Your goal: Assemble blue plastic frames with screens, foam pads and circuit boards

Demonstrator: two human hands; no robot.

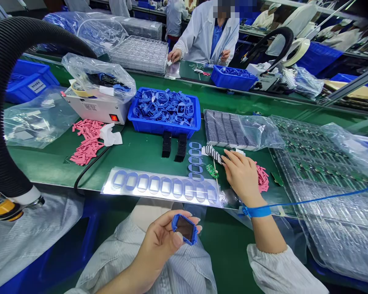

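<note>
Blue frame (184,229), set around a dark glass pane, sits low in view, held below the near edge of the green tabletop (135,151). The left hand (159,245) has its grip closed on the frame's edges between thumb and fingers. Working left to right across the tabletop: a black ribbed hose (6,81) arcs over the far left, beside a blue crate (27,83) and a clear plastic bag (38,122). Next stand a white bench unit (95,108) with a lit red switch, loose pink strips (87,143) and a crumpled white tissue (110,135). A blue crate of frames (162,127) sits behind two black stacks (171,145). In front lies a clear backing sheet (162,187) bearing a row of blue oval rings. A column of loose blue rings (195,161) stands just beyond the sheet's upper edge, near a green circuit board (212,171). The right hand (242,175), wearing a blue wrist strap (257,211), has its grip partly curled at black-and-white striped strips (213,154); whether it holds one cannot be determined. Behind them lies a bag of striped parts (233,130), and just right of the hand are pink pieces (263,178). At far right, a clear tray of green circuit boards (313,163) lies under plastic film. Across the line, a co-worker's hand (174,55) rests at the far bench.
</note>
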